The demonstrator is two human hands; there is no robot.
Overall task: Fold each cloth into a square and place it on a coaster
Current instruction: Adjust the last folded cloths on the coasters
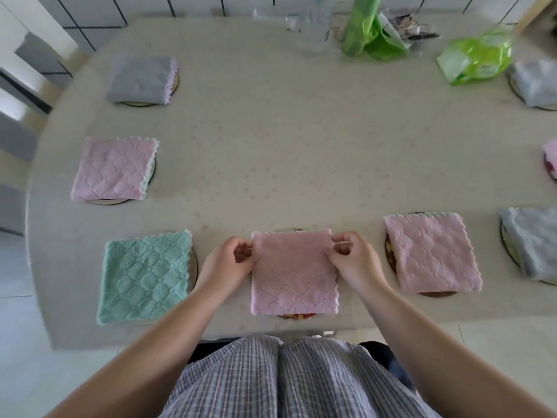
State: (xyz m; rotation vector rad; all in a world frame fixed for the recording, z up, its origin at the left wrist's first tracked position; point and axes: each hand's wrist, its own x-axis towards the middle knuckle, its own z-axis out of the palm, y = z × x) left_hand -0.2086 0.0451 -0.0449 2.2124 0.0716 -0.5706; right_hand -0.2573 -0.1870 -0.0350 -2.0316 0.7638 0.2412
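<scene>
A pink cloth (294, 273), folded square, lies over a round coaster (297, 316) at the near middle of the table; only slivers of the coaster show at its far and near edges. My left hand (227, 262) pinches the cloth's upper left corner. At the upper right corner my right hand (351, 260) pinches the cloth too. Other folded cloths lie on coasters: a green one (146, 276) to the left, a pink one (432, 251) to the right, another pink one (116, 168) at mid left and a grey one (141, 79) far left.
More folded cloths sit at the right edge: a grey one (530, 242), a pink one (551, 158) and a grey one (536, 82). Green plastic bags (366, 28), a green packet (476, 57) and a clear bottle (315, 28) stand at the far side. The table edge (271, 331) is against my lap.
</scene>
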